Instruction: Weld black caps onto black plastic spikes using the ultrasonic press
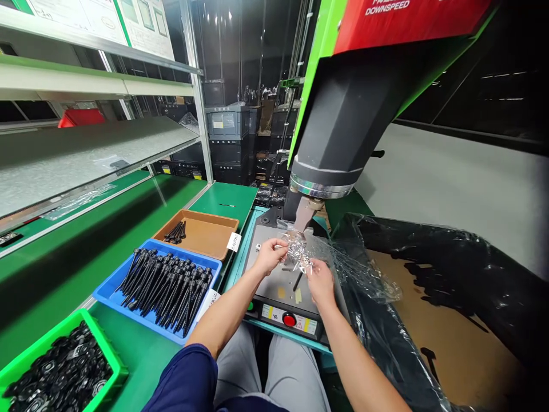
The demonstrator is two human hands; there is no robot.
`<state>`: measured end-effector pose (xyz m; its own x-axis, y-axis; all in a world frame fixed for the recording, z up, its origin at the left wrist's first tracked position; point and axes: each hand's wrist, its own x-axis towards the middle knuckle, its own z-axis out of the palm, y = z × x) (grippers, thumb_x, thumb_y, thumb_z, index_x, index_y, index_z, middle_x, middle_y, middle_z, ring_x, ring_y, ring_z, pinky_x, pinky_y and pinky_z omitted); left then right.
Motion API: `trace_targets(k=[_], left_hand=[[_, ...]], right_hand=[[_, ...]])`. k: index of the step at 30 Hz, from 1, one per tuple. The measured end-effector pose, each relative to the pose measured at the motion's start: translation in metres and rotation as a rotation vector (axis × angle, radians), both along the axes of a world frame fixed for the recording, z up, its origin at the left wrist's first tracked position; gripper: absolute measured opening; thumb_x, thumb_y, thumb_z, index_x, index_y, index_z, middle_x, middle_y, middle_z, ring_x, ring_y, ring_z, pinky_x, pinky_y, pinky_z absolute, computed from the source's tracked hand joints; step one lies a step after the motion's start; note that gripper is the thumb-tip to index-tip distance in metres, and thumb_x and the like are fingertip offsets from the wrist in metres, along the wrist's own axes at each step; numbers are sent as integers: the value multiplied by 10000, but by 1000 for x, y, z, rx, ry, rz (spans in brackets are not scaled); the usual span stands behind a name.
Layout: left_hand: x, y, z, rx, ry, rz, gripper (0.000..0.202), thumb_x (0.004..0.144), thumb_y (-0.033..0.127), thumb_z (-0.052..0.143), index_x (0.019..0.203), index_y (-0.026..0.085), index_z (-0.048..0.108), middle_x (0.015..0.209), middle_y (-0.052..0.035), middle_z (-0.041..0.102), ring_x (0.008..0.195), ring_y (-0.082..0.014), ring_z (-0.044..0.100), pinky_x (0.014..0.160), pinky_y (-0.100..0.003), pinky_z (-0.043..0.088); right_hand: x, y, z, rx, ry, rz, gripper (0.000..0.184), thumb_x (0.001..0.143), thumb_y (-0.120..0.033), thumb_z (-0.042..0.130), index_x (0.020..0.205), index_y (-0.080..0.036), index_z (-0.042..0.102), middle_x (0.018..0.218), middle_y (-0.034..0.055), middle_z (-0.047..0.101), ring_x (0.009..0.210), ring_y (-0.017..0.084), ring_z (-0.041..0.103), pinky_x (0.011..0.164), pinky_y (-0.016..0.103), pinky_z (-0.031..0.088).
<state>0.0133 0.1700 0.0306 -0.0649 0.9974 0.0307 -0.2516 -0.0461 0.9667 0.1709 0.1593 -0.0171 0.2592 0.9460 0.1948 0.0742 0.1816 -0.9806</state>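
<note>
A crumpled piece of clear plastic film [300, 252] is stretched between my two hands, over the metal plate of the machine. My left hand [272, 256] pinches its left side with thumb and fingers. At its lower right edge, the fingers of my right hand [321, 281] are closed on it. Just above the film hangs the machine's metal horn [305, 214], tilted under a dark housing [338, 126]. A thin black rod [297, 280] lies on the plate [268, 274] beside my right hand. The film partly hides the plate's middle.
Left of the machine stand a blue tray [103, 294] of black rod-shaped parts, a brown tray [208, 234] with several more, and a green bin [115, 366] of round black parts. A red button [289, 320] faces me. On the right, a carton lined with black plastic [377, 332] holds dark parts.
</note>
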Motion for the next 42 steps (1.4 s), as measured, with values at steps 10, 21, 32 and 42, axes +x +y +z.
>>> trace_targets(k=[10,21,32,42], left_hand=[[-18,-28,-9,-110,40,-91,211,675,244,730,757,137,568,1186,-114,619,701,-109,650,605,-231,495],[-56,-86,-16,-6,542,75,60,697,107,625,738,149,637,1009,-74,653,994,-186,597,892,-315,459],[-27,-139,28,222,525,-18,155,767,298,697,812,153,665,717,1,611,668,-128,517,647,-252,423],[-36,-149,45,353,518,57,198,857,379,617,886,209,716,896,-56,683,839,-182,604,768,-285,487]], right_hand=[[4,-71,10,-218,197,319,553,617,-535,811,991,-157,663,782,71,690,704,200,610,548,278,463],[-17,-72,32,-57,115,456,455,641,-495,819,916,-183,634,779,45,648,683,188,580,572,300,469],[-45,-91,94,204,130,484,322,719,-427,778,896,-222,604,804,33,647,742,190,605,686,326,525],[-41,-97,105,453,-276,580,154,896,-333,606,962,-229,699,965,63,656,918,218,603,806,350,495]])
